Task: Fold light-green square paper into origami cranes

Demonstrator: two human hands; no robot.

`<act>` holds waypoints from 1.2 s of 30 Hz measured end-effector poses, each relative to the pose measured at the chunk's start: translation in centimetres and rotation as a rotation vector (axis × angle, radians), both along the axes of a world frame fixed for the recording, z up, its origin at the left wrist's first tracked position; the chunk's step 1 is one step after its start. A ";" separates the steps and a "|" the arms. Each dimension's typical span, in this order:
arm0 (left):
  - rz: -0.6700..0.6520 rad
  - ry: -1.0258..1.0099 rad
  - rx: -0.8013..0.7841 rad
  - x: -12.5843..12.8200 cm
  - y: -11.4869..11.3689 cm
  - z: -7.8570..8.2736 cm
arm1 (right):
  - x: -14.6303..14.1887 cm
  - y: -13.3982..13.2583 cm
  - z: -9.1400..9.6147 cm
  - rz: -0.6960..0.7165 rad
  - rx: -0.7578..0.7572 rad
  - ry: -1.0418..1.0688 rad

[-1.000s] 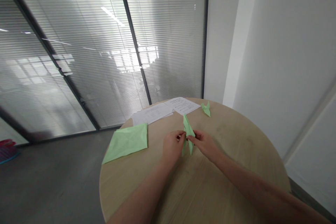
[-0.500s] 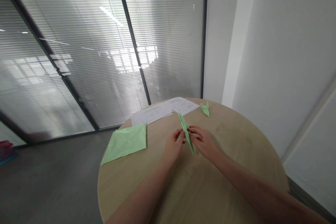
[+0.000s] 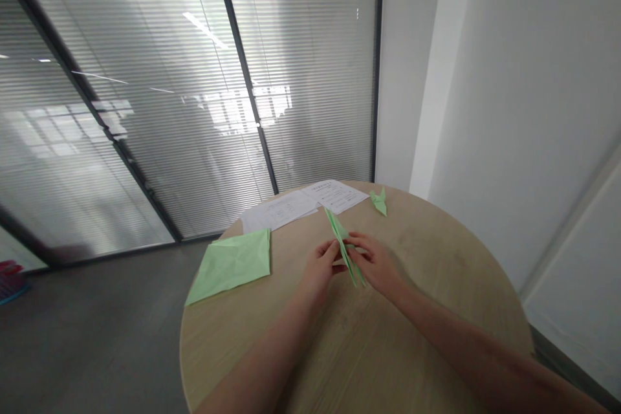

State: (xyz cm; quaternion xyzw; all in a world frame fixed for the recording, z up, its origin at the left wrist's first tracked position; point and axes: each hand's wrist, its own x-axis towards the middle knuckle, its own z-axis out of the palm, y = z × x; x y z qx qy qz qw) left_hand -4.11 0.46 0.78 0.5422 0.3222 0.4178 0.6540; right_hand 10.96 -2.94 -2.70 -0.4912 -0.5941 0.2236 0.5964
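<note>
A long, narrow folded piece of light green paper (image 3: 338, 228) is held above the round wooden table (image 3: 436, 284), its far tip pointing away and to the left. My left hand (image 3: 319, 267) pinches it from the left side near its middle. Fingers of my right hand (image 3: 376, 263) close on it from the right. Both hands meet at the paper's lower half, which they partly hide.
A stack of flat green sheets (image 3: 230, 263) lies at the table's left edge. White printed pages (image 3: 295, 204) lie at the far edge, with a small folded green figure (image 3: 380, 200) beside them. Glass partitions with blinds stand behind; a white wall is at right.
The folded paper has turned from nearly upright to slanting with its tip to the far left. Both hands kept their pinch and shifted slightly around it.
</note>
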 end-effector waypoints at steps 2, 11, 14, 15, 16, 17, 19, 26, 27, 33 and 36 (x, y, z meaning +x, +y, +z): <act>-0.015 -0.008 -0.017 0.1 -0.1 0.1 | 0.1 -0.1 0.0 -0.013 -0.006 -0.009; -0.033 0.011 -0.025 0.4 -0.1 -0.9 | -0.1 -0.6 0.8 -0.099 -0.015 -0.141; -0.044 0.000 -0.029 0.3 0.0 -1.0 | 0.0 -0.6 1.0 -0.131 0.011 -0.210; -0.035 0.019 -0.027 0.3 0.0 -1.0 | 0.1 -0.6 1.0 -0.137 0.023 -0.233; -0.026 0.041 -0.025 0.3 0.0 -1.0 | 0.1 -0.6 1.1 -0.137 0.033 -0.252; -0.021 0.059 -0.027 0.3 -0.1 -0.9 | 0.2 -0.6 1.1 -0.133 0.039 -0.266; -0.022 0.067 -0.047 0.3 -0.1 -0.9 | 0.2 -0.6 0.9 -0.118 0.041 -0.278; 0.016 0.000 -0.160 0.2 0.2 -0.6 | -0.2 -0.3 0.0 -0.081 0.025 -0.093; 0.023 -0.008 -0.168 0.2 0.2 -0.6 | -0.2 -0.2 0.0 -0.087 0.011 -0.049; 0.041 -0.024 -0.182 0.3 0.4 -0.8 | 0.2 0.1 0.1 -0.113 -0.072 0.015; 0.045 -0.022 -0.193 0.4 0.4 -0.9 | 0.3 -0.1 0.2 -0.114 0.043 -0.053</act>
